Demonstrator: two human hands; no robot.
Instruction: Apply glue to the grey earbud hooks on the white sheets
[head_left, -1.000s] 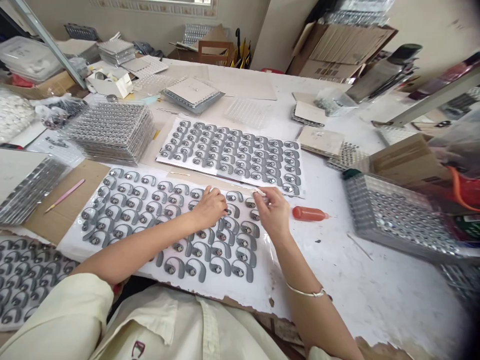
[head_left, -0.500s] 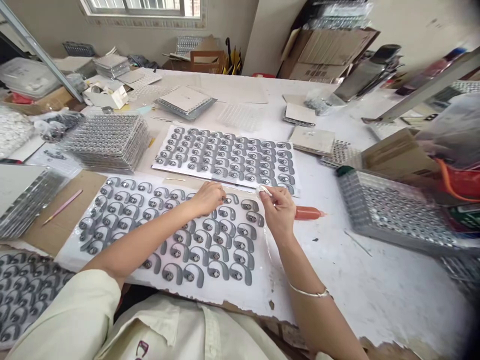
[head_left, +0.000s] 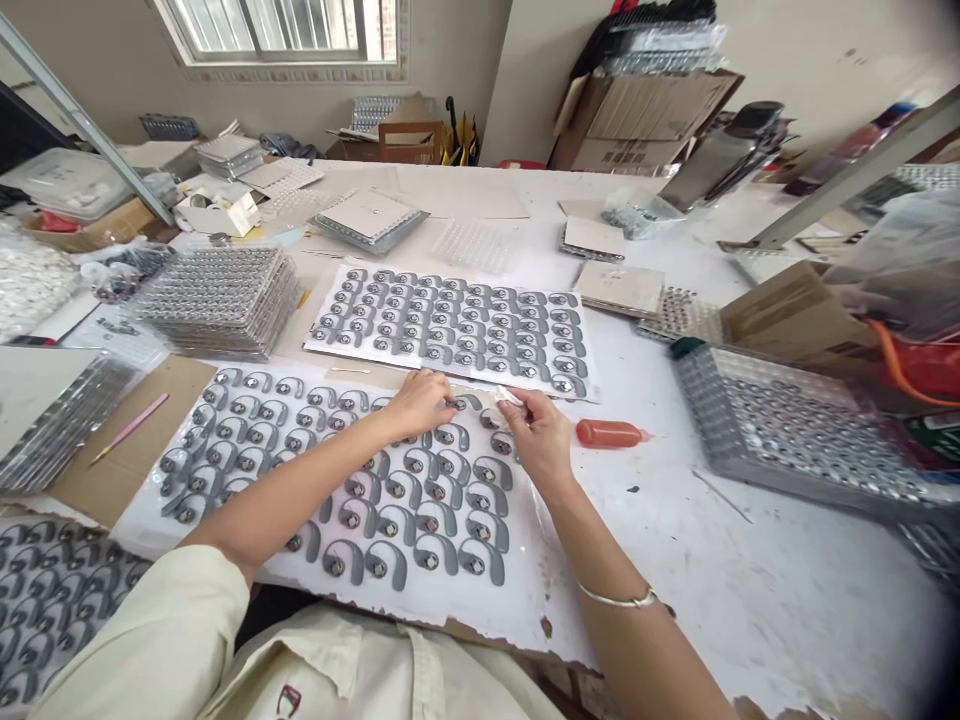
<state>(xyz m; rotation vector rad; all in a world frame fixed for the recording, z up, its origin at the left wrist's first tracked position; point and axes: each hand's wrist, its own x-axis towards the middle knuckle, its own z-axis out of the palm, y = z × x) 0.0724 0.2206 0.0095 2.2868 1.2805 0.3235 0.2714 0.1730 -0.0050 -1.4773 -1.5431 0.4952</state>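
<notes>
Worktable (head_left: 750, 590); right hand (head_left: 541, 436) pinches white scrap (head_left: 510, 396); left hand (head_left: 421, 405) touches earhooks (head_left: 454, 435).

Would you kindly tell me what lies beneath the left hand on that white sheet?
Rows of grey hook-shaped parts reach the left hand; directly beneath its palm, the white sheet is covered from view.

The left hand (head_left: 420, 405) rests on grey hook-shaped pieces (head_left: 429, 553) on a white sheet (head_left: 521, 610). The right fingers (head_left: 519, 408) pinch a white scrap (head_left: 508, 396) near a red squeeze bottle (head_left: 609, 433).
</notes>
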